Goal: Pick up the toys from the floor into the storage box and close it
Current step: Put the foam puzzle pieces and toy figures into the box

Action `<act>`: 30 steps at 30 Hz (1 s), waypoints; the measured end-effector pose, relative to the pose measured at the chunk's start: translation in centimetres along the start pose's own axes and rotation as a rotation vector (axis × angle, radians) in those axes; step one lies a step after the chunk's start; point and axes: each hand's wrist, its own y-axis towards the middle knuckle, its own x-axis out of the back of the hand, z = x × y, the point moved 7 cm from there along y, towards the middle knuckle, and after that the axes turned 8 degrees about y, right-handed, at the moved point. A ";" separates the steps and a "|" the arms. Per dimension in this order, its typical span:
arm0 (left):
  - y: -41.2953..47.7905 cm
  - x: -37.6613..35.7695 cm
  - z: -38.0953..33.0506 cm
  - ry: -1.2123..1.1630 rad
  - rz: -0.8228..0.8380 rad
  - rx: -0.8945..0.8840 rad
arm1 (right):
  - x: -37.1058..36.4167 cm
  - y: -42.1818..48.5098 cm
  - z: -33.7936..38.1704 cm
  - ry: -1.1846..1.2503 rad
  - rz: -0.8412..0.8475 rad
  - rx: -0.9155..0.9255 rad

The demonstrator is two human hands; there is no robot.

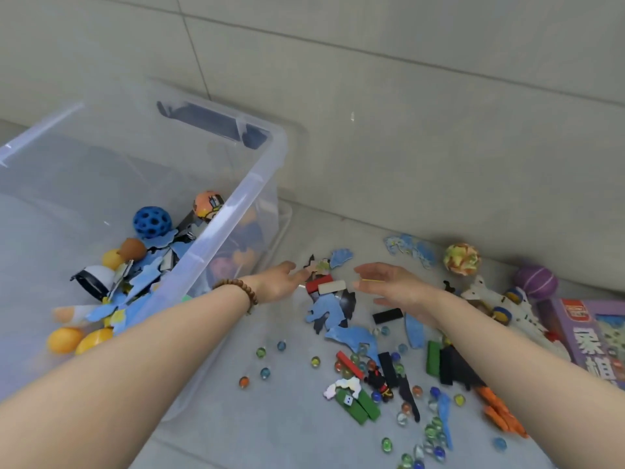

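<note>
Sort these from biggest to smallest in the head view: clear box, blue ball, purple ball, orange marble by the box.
1. clear box, by far the largest.
2. blue ball and purple ball look about alike, so no ranking.
3. orange marble, smallest.

Large pale grey-green glazed wall tiles (439, 137) behind, split by thin dark grout lines (406, 59). Smooth light grey tiled floor (291, 428) below, meeting the wall along a slanting edge. Soft, even light, with only faint shadows.
</note>
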 end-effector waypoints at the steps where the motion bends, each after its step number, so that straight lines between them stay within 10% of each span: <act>1: 0.2 -0.1 0.1 -0.021 -0.003 -0.008 | -0.2 0.4 0.0 -0.022 -0.003 0.004; 20: 4.8 -0.6 0.9 -0.406 -0.273 -0.088 | -3.6 6.6 -0.8 -0.380 -0.106 0.223; 30: 5.0 -1.4 -0.1 -0.413 -0.270 -0.107 | 0.9 4.6 -0.5 -0.131 -0.184 0.206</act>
